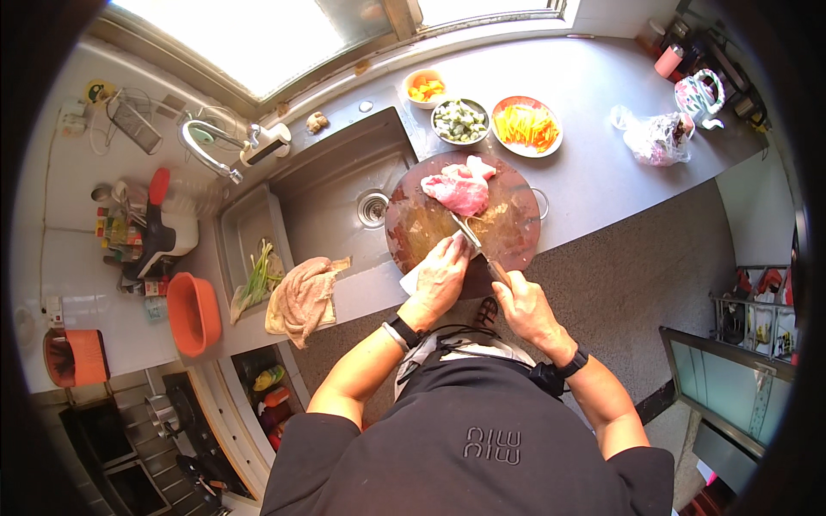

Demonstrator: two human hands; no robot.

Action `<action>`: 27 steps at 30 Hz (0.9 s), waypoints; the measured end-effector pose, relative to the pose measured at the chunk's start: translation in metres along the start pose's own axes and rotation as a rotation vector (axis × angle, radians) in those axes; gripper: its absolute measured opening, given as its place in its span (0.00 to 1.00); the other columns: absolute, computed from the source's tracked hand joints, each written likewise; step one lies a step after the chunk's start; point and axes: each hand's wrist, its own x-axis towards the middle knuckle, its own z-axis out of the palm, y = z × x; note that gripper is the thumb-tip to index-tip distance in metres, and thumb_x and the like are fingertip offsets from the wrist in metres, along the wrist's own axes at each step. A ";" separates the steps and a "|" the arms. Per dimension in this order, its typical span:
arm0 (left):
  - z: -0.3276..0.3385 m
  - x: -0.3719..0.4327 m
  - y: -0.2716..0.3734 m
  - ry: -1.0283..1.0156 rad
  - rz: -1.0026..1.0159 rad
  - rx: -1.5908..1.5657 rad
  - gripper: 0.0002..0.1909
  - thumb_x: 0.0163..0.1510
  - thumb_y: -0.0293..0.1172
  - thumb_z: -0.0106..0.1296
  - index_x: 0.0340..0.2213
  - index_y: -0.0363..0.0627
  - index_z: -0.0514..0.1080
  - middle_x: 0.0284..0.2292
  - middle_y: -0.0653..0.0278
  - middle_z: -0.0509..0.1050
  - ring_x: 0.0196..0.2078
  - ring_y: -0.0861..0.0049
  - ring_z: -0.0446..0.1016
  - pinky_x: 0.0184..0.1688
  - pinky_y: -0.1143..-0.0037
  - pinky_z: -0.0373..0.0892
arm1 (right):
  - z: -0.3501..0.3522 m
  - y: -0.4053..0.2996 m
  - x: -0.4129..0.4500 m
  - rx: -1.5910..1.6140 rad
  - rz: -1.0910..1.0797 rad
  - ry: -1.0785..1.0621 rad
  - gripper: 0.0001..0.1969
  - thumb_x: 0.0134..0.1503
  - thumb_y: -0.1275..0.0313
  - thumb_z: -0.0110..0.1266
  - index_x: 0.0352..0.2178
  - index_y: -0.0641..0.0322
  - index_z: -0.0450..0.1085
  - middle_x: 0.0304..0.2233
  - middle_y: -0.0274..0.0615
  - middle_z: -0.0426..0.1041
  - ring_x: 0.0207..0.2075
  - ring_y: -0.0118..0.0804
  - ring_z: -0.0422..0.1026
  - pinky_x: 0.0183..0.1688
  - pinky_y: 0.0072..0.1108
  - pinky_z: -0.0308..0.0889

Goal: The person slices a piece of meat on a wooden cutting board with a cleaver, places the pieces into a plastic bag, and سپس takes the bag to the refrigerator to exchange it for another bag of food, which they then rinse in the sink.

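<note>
My right hand [529, 306] grips the wooden handle of a kitchen knife [466, 232], its metal part pointing away from me over a round wooden chopping board [510, 232]. Fingers of my left hand [442, 274] press against the knife's side near the handle. Under the left palm is a white piece [411, 281], perhaps cloth or paper, mostly hidden. Raw pink meat [459, 193] lies in chunks on the board's far half, just past the knife tip. Part of the board overhangs the sink [322, 219].
Beyond the board stand a bowl of orange pieces [426, 89], a bowl of chopped green vegetable [460, 121] and a plate of orange shreds [527, 127]. Left are a brown cloth [306, 297], spring onions [258, 277] and an orange basin [193, 315]. A plastic bag [658, 138] lies right.
</note>
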 end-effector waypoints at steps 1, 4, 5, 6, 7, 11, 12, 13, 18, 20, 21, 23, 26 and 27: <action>-0.001 0.000 0.000 0.013 -0.023 -0.018 0.19 0.49 0.26 0.50 0.44 0.36 0.74 0.49 0.50 0.71 0.52 0.59 0.69 0.56 0.68 0.66 | -0.003 -0.003 -0.002 0.000 -0.003 -0.001 0.14 0.61 0.65 0.51 0.35 0.69 0.64 0.24 0.63 0.72 0.29 0.67 0.73 0.29 0.46 0.67; 0.001 -0.001 -0.002 0.027 0.005 -0.001 0.19 0.49 0.26 0.50 0.44 0.36 0.73 0.48 0.50 0.72 0.51 0.59 0.69 0.55 0.69 0.67 | -0.010 -0.011 -0.008 -0.020 -0.045 0.000 0.14 0.61 0.65 0.51 0.36 0.70 0.65 0.23 0.63 0.72 0.29 0.67 0.73 0.29 0.46 0.67; 0.001 -0.002 -0.002 0.027 0.003 -0.002 0.19 0.49 0.26 0.50 0.44 0.36 0.73 0.48 0.50 0.72 0.51 0.59 0.69 0.55 0.69 0.67 | -0.010 -0.011 -0.008 -0.056 -0.053 -0.025 0.14 0.61 0.65 0.51 0.35 0.69 0.65 0.23 0.63 0.72 0.29 0.67 0.73 0.29 0.46 0.68; 0.000 -0.001 -0.002 0.011 -0.001 -0.001 0.19 0.49 0.26 0.50 0.44 0.36 0.73 0.47 0.50 0.72 0.51 0.59 0.69 0.55 0.68 0.67 | -0.011 -0.011 -0.008 -0.094 -0.061 -0.049 0.14 0.61 0.65 0.51 0.34 0.69 0.64 0.23 0.63 0.72 0.29 0.67 0.73 0.29 0.46 0.68; -0.001 0.000 -0.002 -0.004 -0.006 0.001 0.20 0.49 0.26 0.50 0.45 0.35 0.73 0.46 0.50 0.72 0.51 0.59 0.69 0.55 0.68 0.67 | -0.010 -0.010 -0.009 -0.097 -0.061 -0.051 0.14 0.61 0.65 0.51 0.34 0.69 0.64 0.23 0.63 0.72 0.29 0.67 0.73 0.29 0.46 0.68; -0.004 0.001 0.001 -0.010 -0.013 -0.046 0.20 0.48 0.26 0.50 0.45 0.35 0.72 0.45 0.50 0.72 0.52 0.58 0.69 0.55 0.68 0.67 | -0.001 -0.008 -0.005 -0.209 -0.040 -0.066 0.14 0.61 0.65 0.51 0.32 0.69 0.63 0.23 0.64 0.72 0.29 0.67 0.73 0.29 0.46 0.68; -0.005 0.003 0.001 -0.007 -0.013 -0.054 0.20 0.48 0.26 0.50 0.45 0.35 0.72 0.45 0.50 0.72 0.52 0.58 0.69 0.55 0.69 0.67 | 0.000 -0.008 -0.002 -0.202 -0.033 -0.056 0.14 0.61 0.65 0.51 0.32 0.69 0.62 0.22 0.65 0.71 0.29 0.67 0.72 0.29 0.46 0.68; -0.006 0.004 0.001 -0.003 -0.013 -0.063 0.20 0.47 0.26 0.50 0.45 0.36 0.72 0.45 0.50 0.72 0.52 0.58 0.69 0.55 0.69 0.67 | 0.003 -0.005 0.000 -0.204 -0.034 -0.057 0.14 0.61 0.65 0.51 0.32 0.69 0.62 0.22 0.65 0.71 0.29 0.67 0.72 0.29 0.46 0.68; -0.002 0.001 -0.001 0.020 -0.016 -0.042 0.19 0.49 0.26 0.51 0.44 0.36 0.72 0.46 0.49 0.72 0.51 0.57 0.70 0.54 0.69 0.68 | 0.002 -0.002 0.005 0.001 0.001 0.001 0.13 0.62 0.65 0.50 0.33 0.69 0.64 0.22 0.65 0.71 0.28 0.67 0.72 0.28 0.46 0.67; 0.000 -0.002 -0.002 0.039 -0.037 -0.064 0.19 0.49 0.26 0.51 0.44 0.36 0.73 0.46 0.49 0.72 0.51 0.57 0.70 0.54 0.68 0.68 | -0.004 -0.009 0.000 -0.007 -0.042 -0.012 0.13 0.62 0.66 0.50 0.33 0.69 0.65 0.22 0.65 0.71 0.28 0.67 0.72 0.27 0.45 0.66; 0.000 -0.002 -0.002 0.033 -0.034 -0.056 0.18 0.49 0.26 0.51 0.44 0.36 0.73 0.46 0.49 0.72 0.51 0.57 0.70 0.54 0.68 0.68 | -0.008 -0.013 -0.003 -0.018 -0.076 -0.019 0.13 0.62 0.66 0.50 0.33 0.69 0.65 0.22 0.65 0.71 0.28 0.67 0.72 0.27 0.45 0.66; 0.000 -0.003 -0.002 0.027 -0.034 -0.050 0.18 0.49 0.26 0.51 0.43 0.36 0.73 0.45 0.49 0.72 0.51 0.57 0.70 0.54 0.68 0.69 | -0.007 -0.014 -0.005 -0.056 -0.059 -0.056 0.13 0.62 0.65 0.50 0.33 0.69 0.64 0.22 0.65 0.71 0.28 0.68 0.72 0.27 0.46 0.66; -0.005 0.002 0.000 0.022 -0.024 -0.044 0.19 0.47 0.27 0.48 0.42 0.34 0.73 0.46 0.50 0.72 0.51 0.59 0.70 0.54 0.69 0.69 | -0.002 -0.007 -0.004 -0.155 -0.070 -0.052 0.14 0.61 0.65 0.51 0.32 0.69 0.64 0.22 0.64 0.71 0.27 0.68 0.72 0.27 0.47 0.66; -0.006 0.002 0.001 0.013 -0.027 -0.048 0.19 0.47 0.27 0.49 0.42 0.34 0.73 0.46 0.50 0.72 0.51 0.59 0.70 0.53 0.69 0.69 | 0.001 -0.008 -0.002 -0.189 -0.056 -0.056 0.14 0.61 0.64 0.51 0.32 0.69 0.63 0.22 0.65 0.71 0.27 0.68 0.72 0.27 0.47 0.67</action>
